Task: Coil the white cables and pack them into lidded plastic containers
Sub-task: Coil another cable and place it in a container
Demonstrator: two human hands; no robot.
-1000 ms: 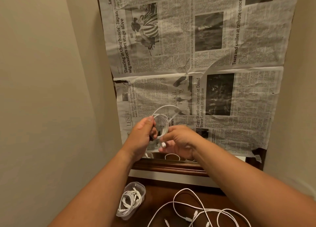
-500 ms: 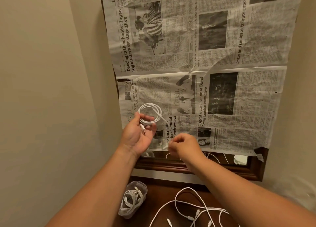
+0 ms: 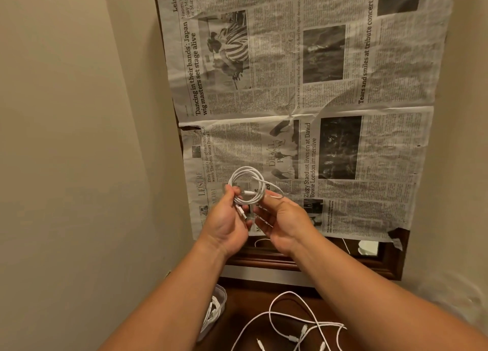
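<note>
A coiled white cable (image 3: 247, 184) is raised in front of the newspaper-covered mirror. My left hand (image 3: 228, 221) pinches the coil's lower left side, with a plug end hanging over its palm. My right hand (image 3: 284, 221) holds the loose tail of the same cable at the coil's right side between thumb and fingers. Below, a clear plastic container (image 3: 215, 308) with coiled cables inside stands without a lid on the dark wood top, partly hidden by my left forearm. Several loose white cables (image 3: 295, 324) lie tangled to its right.
Newspaper sheets (image 3: 303, 99) are taped over a wood-framed mirror (image 3: 390, 266) straight ahead. Beige walls close in on the left (image 3: 66, 139) and right. The dark wooden surface (image 3: 237, 313) sits low between my forearms.
My right hand has come back up to the coil and taken the cable's tail. The left hand with the coil has shifted slightly right toward the middle.
</note>
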